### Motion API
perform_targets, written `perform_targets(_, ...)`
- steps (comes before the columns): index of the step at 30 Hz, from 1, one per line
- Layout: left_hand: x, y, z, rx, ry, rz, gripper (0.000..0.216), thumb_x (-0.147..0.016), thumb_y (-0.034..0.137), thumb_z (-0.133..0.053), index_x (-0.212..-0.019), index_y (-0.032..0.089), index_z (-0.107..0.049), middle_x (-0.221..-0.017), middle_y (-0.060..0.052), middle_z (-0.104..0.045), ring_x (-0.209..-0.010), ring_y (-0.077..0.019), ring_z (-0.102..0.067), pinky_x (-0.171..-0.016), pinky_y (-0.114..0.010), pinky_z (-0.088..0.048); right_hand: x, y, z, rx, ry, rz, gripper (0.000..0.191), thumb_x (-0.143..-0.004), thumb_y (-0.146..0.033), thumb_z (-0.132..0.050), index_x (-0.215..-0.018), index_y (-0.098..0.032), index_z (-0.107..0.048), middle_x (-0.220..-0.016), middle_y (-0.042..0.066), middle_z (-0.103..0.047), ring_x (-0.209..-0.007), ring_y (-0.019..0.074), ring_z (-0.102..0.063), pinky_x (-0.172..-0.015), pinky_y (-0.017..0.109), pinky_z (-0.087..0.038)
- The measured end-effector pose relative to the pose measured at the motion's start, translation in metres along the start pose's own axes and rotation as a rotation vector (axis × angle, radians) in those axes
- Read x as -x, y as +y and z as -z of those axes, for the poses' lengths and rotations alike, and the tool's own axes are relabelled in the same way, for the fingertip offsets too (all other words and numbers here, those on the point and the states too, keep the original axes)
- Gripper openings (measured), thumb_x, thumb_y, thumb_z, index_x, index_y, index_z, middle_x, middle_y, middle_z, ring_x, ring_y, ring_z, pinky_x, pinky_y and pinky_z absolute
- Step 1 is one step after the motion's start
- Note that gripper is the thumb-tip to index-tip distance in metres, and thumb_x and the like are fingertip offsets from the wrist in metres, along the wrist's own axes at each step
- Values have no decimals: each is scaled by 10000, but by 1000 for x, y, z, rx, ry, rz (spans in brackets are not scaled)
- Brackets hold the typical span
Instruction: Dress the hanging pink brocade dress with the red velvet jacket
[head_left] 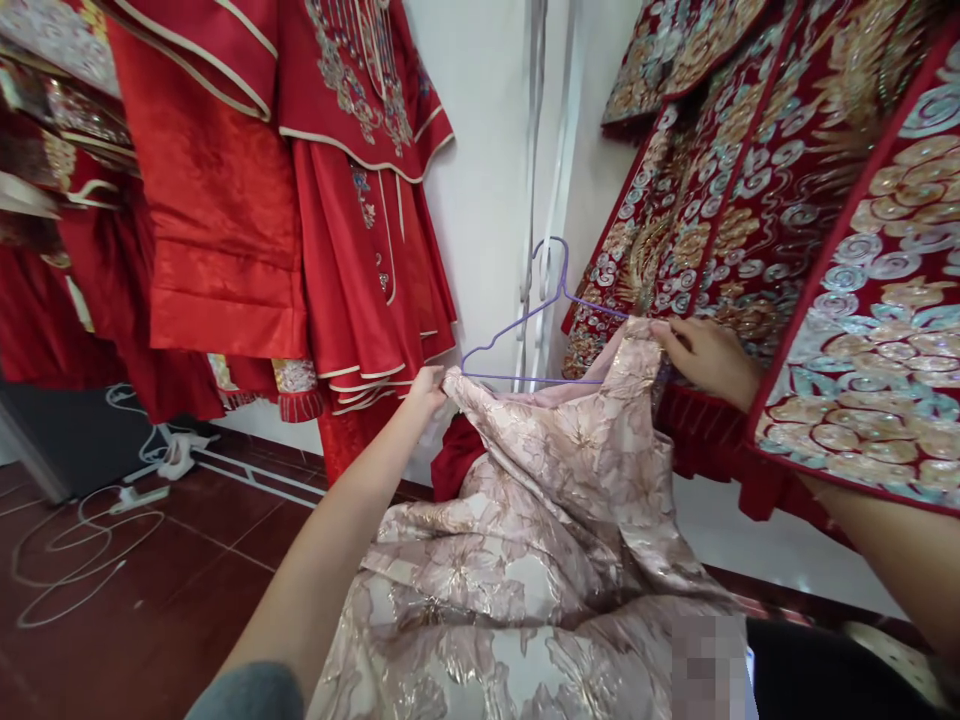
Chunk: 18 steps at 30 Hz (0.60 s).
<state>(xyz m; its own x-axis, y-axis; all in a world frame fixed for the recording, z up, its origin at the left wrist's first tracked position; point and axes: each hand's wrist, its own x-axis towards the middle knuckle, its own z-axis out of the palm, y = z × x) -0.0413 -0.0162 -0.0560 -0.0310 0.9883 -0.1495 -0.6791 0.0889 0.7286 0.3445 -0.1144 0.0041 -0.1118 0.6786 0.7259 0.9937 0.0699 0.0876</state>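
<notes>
A pale pink dress [570,450] with a shiny gold floral pattern hangs on a purple hanger [517,325], its skirt spreading toward me. The hanger's hook points up, and its bar shows within the neckline. At the dress's left shoulder edge, my left hand [429,388] is closed on the fabric. My right hand [701,355] pinches the other shoulder strap between thumb and fingers. Part of my right forearm is hidden behind an embroidered red garment [847,320].
Red garments [367,230] hang along the left, and beaded ones on the right. A white metal rack pole [544,150] stands behind the hanger. On the dark red tiled floor [202,590] lie a white cable [97,530] and a rack base bar [255,478].
</notes>
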Motion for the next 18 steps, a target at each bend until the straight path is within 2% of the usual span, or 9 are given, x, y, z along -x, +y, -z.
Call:
perform_targets(5,-1,1,-22,-65,-72,-158,371,-779,37,-530,-1139,130,-529,-683,3,-572,-590,-90,-553,-609,-193,-441,2,-1,1,9,30,22,285,-952,-367,-351,-727,-211,-430,-758,80,-583,-764,191,-514,-701,289,-309)
perform_targets(8,3,5,-35,-286,-203,-270,521,-735,8,-545,-1238,128,-484,-667,13,-565,-574,-81,-542,-587,-188,-417,3,-3,1,-35,15,-3,283,-947,-365,-361,-720,-212,-431,-746,79,-584,-748,192,-521,-701,294,-329)
perform_targets(11,7,12,-45,-634,-314,-364,524,-747,27,-513,-1262,124,-500,-636,10,-552,-548,-88,-522,-593,-212,-419,4,-5,0,-210,64,-92,186,-903,-373,-465,-900,-190,-500,-839,90,-609,-771,187,-547,-704,280,-371)
perform_targets(14,11,23,-52,-1092,-414,-542,437,-795,78,-467,-1216,147,-565,-685,-17,-588,-625,-121,-557,-673,-253,-450,4,-5,-3,-343,130,-46,293,-883,-355,-495,-1115,-176,-507,-955,101,-612,-868,185,-561,-784,265,-412)
perform_targets(16,13,30,-56,-1453,-427,-695,380,-817,128,-467,-1171,155,-601,-822,-57,-634,-790,-174,-596,-790,-303,-458,5,-5,-6,-327,95,28,254,-906,-340,-441,-1068,-191,-568,-980,103,-617,-939,193,-553,-865,280,-404)
perform_targets(18,17,34,-59,-1792,-375,-829,369,-845,209,-466,-1188,170,-596,-1003,-102,-631,-987,-245,-571,-911,-381,-422,6,-6,-9,-298,50,56,262,-915,-335,-412,-983,-186,-617,-1006,112,-634,-984,202,-549,-909,293,-390)
